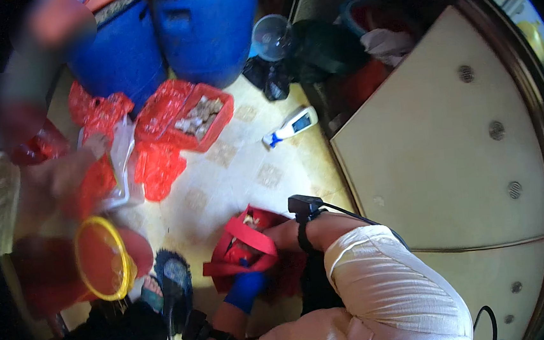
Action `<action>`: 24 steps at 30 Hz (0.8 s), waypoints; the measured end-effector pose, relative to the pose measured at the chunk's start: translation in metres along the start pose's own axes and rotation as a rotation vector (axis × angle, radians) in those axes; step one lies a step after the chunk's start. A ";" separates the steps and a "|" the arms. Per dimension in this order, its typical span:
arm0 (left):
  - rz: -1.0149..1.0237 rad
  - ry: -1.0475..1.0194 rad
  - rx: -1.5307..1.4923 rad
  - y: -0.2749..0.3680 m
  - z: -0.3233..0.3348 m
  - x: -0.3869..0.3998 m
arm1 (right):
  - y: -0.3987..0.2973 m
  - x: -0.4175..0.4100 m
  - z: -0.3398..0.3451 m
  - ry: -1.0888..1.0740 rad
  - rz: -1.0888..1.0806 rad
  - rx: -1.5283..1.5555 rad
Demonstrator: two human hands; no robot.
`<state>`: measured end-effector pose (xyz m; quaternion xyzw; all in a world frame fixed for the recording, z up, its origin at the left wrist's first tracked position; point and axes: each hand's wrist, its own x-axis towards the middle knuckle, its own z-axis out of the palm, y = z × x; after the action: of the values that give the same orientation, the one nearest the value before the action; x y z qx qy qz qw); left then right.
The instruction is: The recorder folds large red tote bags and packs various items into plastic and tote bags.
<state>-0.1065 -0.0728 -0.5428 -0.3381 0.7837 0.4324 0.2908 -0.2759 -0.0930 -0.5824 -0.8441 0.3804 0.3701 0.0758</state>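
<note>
Before me on the floor stands a red fabric bag [292, 269] with wide handles. My right hand [277, 236] reaches into its opening from the right, the fingers hidden behind a handle. My left hand [248, 286], in a blue glove, is at the bag's near edge, its fingers partly hidden in shadow and by the bag. Inside the bag lie a red plastic packet [237, 255] and some pale pieces [253, 220] I cannot make out. Whether either hand grips anything cannot be told.
Left lie a red-lined basket of pale lumps [200, 115], red plastic bags [159, 169], a white plastic container [126, 181] and a yellow-rimmed bucket [129, 272]. Blue barrels [206, 36] stand behind; a white bottle [292, 125] lies nearer. Cabinet panels [433, 147] border the right. Another person's blurred arm [61, 177] is left.
</note>
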 end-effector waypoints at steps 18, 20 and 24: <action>-0.546 0.896 -0.494 -0.103 0.098 0.111 | 0.003 -0.007 -0.017 -0.159 -0.389 0.115; -0.559 0.970 -0.517 -0.108 0.078 0.098 | -0.001 0.050 -0.079 -0.174 -0.401 0.113; -0.444 0.547 -0.021 -0.127 0.026 0.043 | 0.004 0.063 -0.140 -0.190 -0.455 0.091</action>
<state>-0.0293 -0.1129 -0.6481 -0.6064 0.7354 0.2604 0.1536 -0.1714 -0.1898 -0.5246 -0.8651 0.1880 0.4039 0.2305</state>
